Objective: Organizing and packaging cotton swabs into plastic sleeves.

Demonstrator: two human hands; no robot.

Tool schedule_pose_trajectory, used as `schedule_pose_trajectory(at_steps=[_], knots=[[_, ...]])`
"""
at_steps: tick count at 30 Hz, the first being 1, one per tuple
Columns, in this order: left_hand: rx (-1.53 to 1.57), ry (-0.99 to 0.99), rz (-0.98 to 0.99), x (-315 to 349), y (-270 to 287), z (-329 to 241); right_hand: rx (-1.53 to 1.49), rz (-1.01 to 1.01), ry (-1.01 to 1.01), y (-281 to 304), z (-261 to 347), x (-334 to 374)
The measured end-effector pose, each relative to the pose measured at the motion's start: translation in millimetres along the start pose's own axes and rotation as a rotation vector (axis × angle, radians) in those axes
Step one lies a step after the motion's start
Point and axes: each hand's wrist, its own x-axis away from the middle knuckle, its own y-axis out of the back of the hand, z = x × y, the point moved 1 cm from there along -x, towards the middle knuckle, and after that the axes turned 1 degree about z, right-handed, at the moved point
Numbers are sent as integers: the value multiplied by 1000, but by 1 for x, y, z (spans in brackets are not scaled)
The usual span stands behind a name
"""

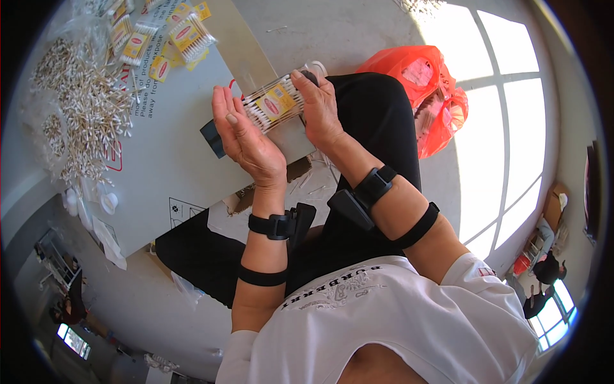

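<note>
A pack of cotton swabs (275,104) with a yellow label is held between my two hands above the table's near edge. My left hand (252,144) presses on the pack's left end, its fingers fairly straight. At the other end, my right hand (321,109) grips the pack, with the thumb along its edge and the other fingers mostly hidden. A dark block (213,139) shows beside my left hand, partly covered by it. Something dark (309,77) also shows by my right fingertips; its kind is unclear.
Loose cotton swabs (89,105) lie heaped in clear plastic at the left of the grey table (185,141). Several filled packs (190,37) with yellow labels lie behind. A red plastic bag (441,83) stands on the floor at right, past my knee.
</note>
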Motion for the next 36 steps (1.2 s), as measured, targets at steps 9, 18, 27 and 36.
schedule_pose_trajectory(at_steps=[9, 18, 27, 36], knots=[[15, 10, 10, 0, 0, 2, 39, 23, 35, 2, 0, -1], [91, 30, -20, 1, -1, 2, 42, 22, 12, 1, 0, 0], [135, 41, -39, 2, -2, 2, 66, 32, 39, 1, 0, 0], [151, 49, -75, 3, -5, 3, 108, 40, 48, 0, 1, 1]])
